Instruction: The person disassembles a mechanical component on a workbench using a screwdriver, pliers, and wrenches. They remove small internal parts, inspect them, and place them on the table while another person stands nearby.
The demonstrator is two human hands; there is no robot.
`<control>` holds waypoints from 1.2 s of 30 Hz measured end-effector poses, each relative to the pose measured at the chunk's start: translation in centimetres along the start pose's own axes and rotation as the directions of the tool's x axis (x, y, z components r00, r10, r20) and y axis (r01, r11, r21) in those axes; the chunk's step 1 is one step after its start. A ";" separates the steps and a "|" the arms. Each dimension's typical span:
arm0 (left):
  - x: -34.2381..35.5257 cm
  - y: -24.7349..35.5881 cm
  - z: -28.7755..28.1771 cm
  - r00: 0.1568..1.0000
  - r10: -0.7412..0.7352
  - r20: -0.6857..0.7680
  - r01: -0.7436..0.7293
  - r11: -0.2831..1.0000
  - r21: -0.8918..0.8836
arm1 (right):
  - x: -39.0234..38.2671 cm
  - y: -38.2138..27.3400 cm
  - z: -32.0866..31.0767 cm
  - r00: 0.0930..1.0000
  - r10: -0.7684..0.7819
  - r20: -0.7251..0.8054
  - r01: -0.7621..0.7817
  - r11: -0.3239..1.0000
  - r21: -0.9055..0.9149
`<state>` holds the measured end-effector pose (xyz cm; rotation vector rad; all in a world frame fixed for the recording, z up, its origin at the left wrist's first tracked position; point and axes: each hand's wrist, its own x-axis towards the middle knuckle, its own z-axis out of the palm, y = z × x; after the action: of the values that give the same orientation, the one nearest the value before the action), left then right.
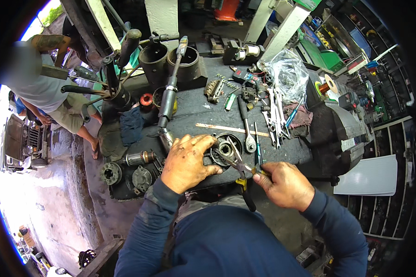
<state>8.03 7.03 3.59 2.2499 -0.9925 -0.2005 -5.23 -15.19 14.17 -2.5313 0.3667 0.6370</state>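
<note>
My left hand [187, 164] grips the left side of a round metal housing [232, 143] on the dark bench top [282, 159], thumb low and fingers over its edge. A ringed part sits inside the housing. My right hand [282, 184] holds pliers [238, 164] with their jaws reaching into the housing. A black-and-yellow handle [245, 196] hangs below the jaws at the bench's front edge. A slim teal-handled tool [258, 152] lies beside the housing. A copper-banded armature [141, 158] and round end plates [142, 177] lie left of my left hand.
A long metal shaft [171, 87] lies left of centre, near two metal cylinders [153, 60]. Wrenches [275, 115], a ratchet [249, 141] and a plastic bag [291, 74] occupy the right. Another person [62, 106] is at the bench's left, beyond a stand of handled tools [115, 94].
</note>
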 end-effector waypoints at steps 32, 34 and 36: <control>1.3 -0.5 -0.5 0.986 -0.162 -0.041 0.119 0.853 -0.509 | -2.9 5.2 7.1 0.834 -0.236 -0.499 0.264 0.964 -0.014; -0.4 -1.5 -1.8 0.936 -0.280 -0.213 0.084 0.766 -0.637 | -3.1 7.7 6.5 0.844 -0.122 -0.522 0.224 0.965 0.138; -3.2 -3.3 -4.1 0.874 -0.434 -0.221 0.243 0.782 -0.574 | -2.7 11.0 6.1 0.816 -0.044 -0.577 0.190 0.962 0.195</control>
<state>9.34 13.00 4.26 1.8350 -0.2719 -0.2023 -13.81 -20.81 6.39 -2.4278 0.4532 -0.2286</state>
